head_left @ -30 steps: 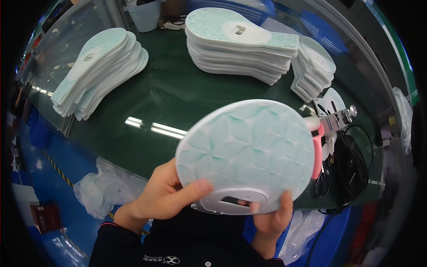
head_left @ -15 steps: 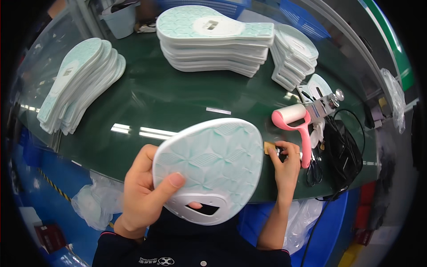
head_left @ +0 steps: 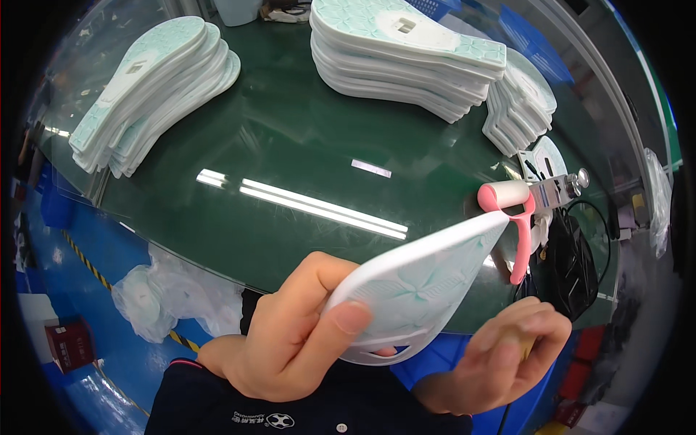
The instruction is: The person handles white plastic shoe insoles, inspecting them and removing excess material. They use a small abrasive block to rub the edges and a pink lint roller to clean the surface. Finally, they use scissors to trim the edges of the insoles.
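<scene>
My left hand (head_left: pixel 297 333) grips a rounded white plastic panel (head_left: pixel 424 290) with a mint-green leaf pattern, thumb on the patterned face. The panel is tilted, seen nearly edge-on, with its pointed end up and to the right. A fingertip shows through the opening near its lower edge. To the right of the panel and apart from it, my right hand (head_left: pixel 507 355) is closed, fingers curled round a small yellowish piece (head_left: pixel 525 344). That piece is mostly hidden by the fingers, and its kind cannot be made out.
Stacks of similar panels stand on the green table (head_left: pixel 290 145): one at left (head_left: pixel 163 94), one at back middle (head_left: pixel 399 72), one at right (head_left: pixel 518 109). A pink-handled lint roller (head_left: pixel 521 246), a metal-topped bottle (head_left: pixel 557 191) and a black bag (head_left: pixel 569 257) lie at right.
The panel has turned from facing me to nearly edge-on and shifted right with my left hand. My right hand has drawn back from the table toward me, holding the yellowish piece.
</scene>
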Action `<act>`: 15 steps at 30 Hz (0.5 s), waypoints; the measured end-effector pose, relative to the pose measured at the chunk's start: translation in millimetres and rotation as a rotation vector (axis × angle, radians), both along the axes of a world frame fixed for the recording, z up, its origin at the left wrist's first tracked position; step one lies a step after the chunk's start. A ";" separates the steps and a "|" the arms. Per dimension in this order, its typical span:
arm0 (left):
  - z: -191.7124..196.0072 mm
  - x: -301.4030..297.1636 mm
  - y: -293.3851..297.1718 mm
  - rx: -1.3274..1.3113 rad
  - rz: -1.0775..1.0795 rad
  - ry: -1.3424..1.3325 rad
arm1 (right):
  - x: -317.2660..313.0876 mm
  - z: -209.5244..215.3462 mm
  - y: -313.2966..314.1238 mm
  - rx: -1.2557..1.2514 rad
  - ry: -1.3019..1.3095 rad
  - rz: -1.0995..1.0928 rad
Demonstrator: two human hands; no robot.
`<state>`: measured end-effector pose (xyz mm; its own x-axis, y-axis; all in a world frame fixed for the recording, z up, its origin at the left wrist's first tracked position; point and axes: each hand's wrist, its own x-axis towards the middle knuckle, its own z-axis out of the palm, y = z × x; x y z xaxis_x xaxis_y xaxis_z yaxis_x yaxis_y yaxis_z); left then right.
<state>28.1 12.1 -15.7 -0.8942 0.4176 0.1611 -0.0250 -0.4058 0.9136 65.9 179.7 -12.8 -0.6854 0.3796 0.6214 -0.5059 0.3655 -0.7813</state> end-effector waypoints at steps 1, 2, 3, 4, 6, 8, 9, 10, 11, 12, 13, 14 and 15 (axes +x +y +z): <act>-0.2 5.4 -0.5 -0.027 0.044 0.002 | -6.7 2.1 -13.0 0.043 0.042 0.109; -1.7 6.1 -1.1 -0.053 0.070 0.004 | -14.1 0.8 -23.0 -0.031 0.062 0.232; -2.8 5.7 -3.4 -0.094 0.091 0.053 | -16.4 -2.9 -30.8 -0.017 0.064 0.239; -0.5 5.7 -3.8 -0.135 0.105 0.105 | -16.1 -3.2 -33.3 -0.003 0.069 0.240; 1.3 6.7 -4.1 -0.150 0.120 0.141 | -14.9 0.7 -31.5 0.049 0.058 0.295; 2.7 8.6 -3.9 -0.095 0.126 0.111 | -14.9 3.3 -30.0 0.118 0.068 0.300; 4.1 9.1 -4.3 -0.111 0.119 0.126 | -15.2 4.4 -29.5 0.160 0.086 0.275; 3.6 9.8 -7.0 -0.129 0.124 0.137 | -16.7 3.0 -31.3 0.200 0.101 0.261; 3.1 10.4 -9.3 -0.147 0.127 0.148 | -17.6 1.2 -33.5 0.201 0.099 0.267; 2.8 10.6 -11.3 -0.172 0.149 0.169 | -18.4 -0.9 -36.0 0.202 0.097 0.273; 4.2 9.3 -9.9 -0.191 0.149 0.195 | -16.9 -0.5 -35.2 0.208 0.095 0.255; 5.0 8.6 -8.5 -0.200 0.145 0.211 | -14.6 1.7 -33.3 0.223 0.060 0.264; 6.0 7.9 -6.9 -0.210 0.140 0.227 | -11.6 4.9 -30.6 0.237 0.026 0.272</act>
<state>36.0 5.2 -9.7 -0.8964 0.3386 0.2861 0.2314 -0.1933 0.9535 54.3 149.1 -7.9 -0.7246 0.0286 0.6885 -0.6279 0.3842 -0.6768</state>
